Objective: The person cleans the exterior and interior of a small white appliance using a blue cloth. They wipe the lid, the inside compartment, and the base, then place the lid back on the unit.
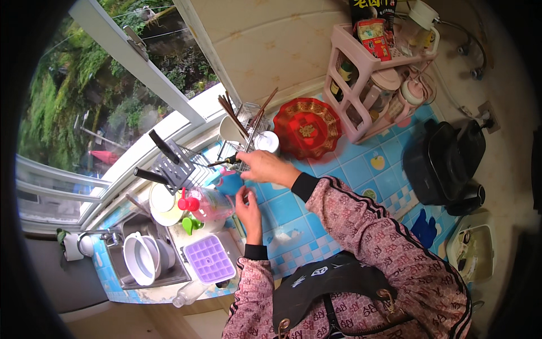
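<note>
My right hand (267,166) grips the black-and-yellow handle of a thin tool that looks like a screwdriver (230,160). Its shaft points left, over the wire dish rack (203,167). My left hand (249,208) holds nothing, its fingers loosely apart and pointing at a blue plastic container (230,183). Whether the fingertips touch that container is hard to tell. Left of this hand stands a clear pink bottle (211,205) with a red pump top. Close beyond my right hand sits a white lidded cup (266,141).
Two black-handled utensils (163,146) and chopsticks (230,110) stick up from the rack. A red scalloped tray (308,128) lies beside a pink shelf (360,84). Left are a sink (182,271) with white basins (142,258) and a purple ice-cube tray (210,259). A black appliance (440,161) stands right.
</note>
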Action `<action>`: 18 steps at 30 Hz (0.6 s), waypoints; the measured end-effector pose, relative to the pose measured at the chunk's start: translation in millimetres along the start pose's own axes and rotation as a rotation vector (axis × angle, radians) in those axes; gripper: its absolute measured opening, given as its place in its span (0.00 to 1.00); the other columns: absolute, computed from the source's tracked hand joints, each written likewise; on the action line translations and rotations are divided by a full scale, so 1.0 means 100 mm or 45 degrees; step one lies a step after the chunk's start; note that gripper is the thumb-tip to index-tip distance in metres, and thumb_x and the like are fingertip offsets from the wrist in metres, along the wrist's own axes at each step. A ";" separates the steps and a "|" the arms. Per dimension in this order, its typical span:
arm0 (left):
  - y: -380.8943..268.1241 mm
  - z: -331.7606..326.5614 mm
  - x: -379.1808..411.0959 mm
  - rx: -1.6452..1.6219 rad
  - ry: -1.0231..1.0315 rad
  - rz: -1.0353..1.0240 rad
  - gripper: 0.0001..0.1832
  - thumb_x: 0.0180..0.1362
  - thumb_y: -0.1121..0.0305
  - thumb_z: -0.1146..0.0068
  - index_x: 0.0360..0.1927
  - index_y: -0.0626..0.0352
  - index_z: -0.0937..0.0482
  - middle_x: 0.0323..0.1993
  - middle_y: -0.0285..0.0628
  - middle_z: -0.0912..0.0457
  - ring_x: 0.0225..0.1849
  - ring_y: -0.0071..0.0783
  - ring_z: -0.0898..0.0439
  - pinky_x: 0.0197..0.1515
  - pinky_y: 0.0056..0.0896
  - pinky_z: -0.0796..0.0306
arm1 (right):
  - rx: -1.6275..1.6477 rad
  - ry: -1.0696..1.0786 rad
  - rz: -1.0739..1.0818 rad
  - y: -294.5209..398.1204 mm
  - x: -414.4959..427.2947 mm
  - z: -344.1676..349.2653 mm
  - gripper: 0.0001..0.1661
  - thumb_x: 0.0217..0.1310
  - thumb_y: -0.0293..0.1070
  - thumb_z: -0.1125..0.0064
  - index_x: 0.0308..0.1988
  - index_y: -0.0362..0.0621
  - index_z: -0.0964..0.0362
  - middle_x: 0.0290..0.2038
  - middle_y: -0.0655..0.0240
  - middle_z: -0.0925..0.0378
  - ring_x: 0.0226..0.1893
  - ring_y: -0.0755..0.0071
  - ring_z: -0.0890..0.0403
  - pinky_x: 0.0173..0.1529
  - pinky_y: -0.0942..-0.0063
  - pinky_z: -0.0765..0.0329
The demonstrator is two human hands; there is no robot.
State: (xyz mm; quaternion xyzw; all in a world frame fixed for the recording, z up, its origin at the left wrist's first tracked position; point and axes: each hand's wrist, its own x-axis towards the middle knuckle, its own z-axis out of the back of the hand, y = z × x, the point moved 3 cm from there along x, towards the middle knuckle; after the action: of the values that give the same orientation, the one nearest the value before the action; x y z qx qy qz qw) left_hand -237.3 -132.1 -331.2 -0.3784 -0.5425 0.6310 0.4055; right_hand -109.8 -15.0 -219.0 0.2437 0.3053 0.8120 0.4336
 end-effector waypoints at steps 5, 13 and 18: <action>0.04 -0.02 0.24 0.093 0.009 -0.029 0.23 0.65 0.71 0.45 0.62 0.72 0.30 0.53 0.49 0.19 0.48 0.30 0.18 0.50 0.29 0.25 | -0.246 -0.211 0.000 0.08 0.00 -0.16 0.23 0.52 0.44 0.31 0.39 0.40 0.31 0.31 0.49 0.22 0.34 0.43 0.17 0.37 0.53 0.21; 0.02 0.04 0.34 0.150 -0.015 -0.078 0.20 0.67 0.73 0.49 0.61 0.71 0.27 0.52 0.48 0.17 0.52 0.32 0.19 0.55 0.29 0.28 | -0.306 -0.255 0.107 0.08 -0.07 -0.26 0.10 0.52 0.33 0.39 0.33 0.39 0.27 0.29 0.51 0.22 0.30 0.47 0.17 0.31 0.56 0.20; 0.15 0.06 0.39 0.029 0.017 0.030 0.21 0.70 0.68 0.52 0.62 0.69 0.28 0.52 0.45 0.18 0.52 0.31 0.20 0.53 0.30 0.27 | -0.360 -0.230 0.140 0.11 -0.18 -0.29 0.07 0.51 0.32 0.40 0.31 0.41 0.25 0.30 0.53 0.22 0.31 0.50 0.16 0.32 0.58 0.19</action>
State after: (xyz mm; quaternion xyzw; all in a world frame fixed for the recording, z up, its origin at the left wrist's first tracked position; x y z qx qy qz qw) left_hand -259.5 -99.3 -346.8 -0.3844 -0.5279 0.6393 0.4061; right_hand -125.6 -43.2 -233.5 0.2686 0.1342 0.8441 0.4442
